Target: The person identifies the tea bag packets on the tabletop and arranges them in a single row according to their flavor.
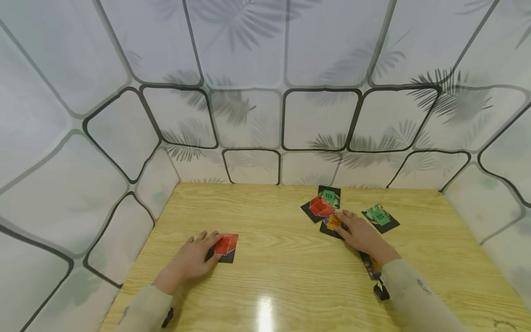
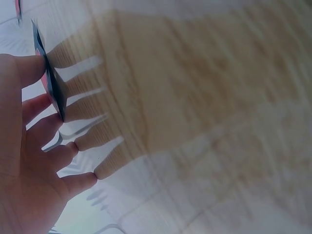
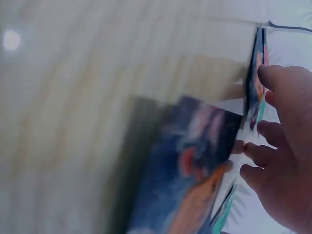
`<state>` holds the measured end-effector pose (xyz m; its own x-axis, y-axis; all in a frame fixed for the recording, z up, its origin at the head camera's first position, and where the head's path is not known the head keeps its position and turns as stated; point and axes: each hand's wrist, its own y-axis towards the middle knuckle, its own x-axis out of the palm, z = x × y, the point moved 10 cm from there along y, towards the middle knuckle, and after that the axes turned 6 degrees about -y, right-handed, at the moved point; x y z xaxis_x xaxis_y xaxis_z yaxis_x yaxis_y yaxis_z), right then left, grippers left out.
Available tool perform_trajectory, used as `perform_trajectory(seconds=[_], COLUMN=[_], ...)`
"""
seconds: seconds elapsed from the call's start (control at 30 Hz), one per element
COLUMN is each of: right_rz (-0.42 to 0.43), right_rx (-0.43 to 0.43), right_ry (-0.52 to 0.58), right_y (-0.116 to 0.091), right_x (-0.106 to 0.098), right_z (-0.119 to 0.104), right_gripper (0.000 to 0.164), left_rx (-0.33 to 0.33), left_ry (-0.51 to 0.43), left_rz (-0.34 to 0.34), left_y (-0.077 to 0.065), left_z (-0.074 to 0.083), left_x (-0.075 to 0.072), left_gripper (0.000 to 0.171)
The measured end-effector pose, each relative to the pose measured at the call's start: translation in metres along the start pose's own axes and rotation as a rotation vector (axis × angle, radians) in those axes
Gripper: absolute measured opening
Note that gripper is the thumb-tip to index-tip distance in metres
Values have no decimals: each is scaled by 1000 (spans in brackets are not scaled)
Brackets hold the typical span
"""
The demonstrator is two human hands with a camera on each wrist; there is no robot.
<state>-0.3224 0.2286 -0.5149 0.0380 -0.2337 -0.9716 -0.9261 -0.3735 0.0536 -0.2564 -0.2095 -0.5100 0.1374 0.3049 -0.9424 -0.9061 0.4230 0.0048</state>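
Head view shows both hands reaching out over the wooden table (image 1: 269,276), each at one flat packet. The left hand (image 1: 192,256) rests at a red-and-black packet (image 1: 226,247) that lies by itself on the left; the right hand (image 1: 362,233) touches an orange-labelled packet (image 1: 333,224) at the near end of an overlapping cluster, beside a red-labelled packet (image 1: 318,208) and a green-labelled packet (image 1: 329,196).

To handle these thin pieces well, I would press lightly with a fingertip and slide, or bring the thumb to a free edge before lifting; a hard push would probably drag the cluster's overlapping neighbours along. The right wrist calls for care too: a dark-and-orange packet (image 1: 370,266) lies partly hidden beneath it and could be nudged, while a second green-labelled packet (image 1: 380,217) sits apart, just beyond that hand.

Both hands are palm down, low, with fingers spread and mostly straight. The left wrist view puts the thumb against its packet, outer fingers fanned clear of it. On the right, thumb and forefinger stand near their packet; I cannot tell how firmly either hand bears down.
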Motion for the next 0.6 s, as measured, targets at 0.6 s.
perform_trajectory(seconds=[0.6], right_rz=[33], right_rx=[153], right_ry=[39], right_y=[51], right_x=[-1], right_z=[-18], right_gripper=[71], left_rx=[-13], left_ry=[-24], left_rz=[-7], left_y=[-2], left_z=[-2], left_x=[0], left_gripper=[60])
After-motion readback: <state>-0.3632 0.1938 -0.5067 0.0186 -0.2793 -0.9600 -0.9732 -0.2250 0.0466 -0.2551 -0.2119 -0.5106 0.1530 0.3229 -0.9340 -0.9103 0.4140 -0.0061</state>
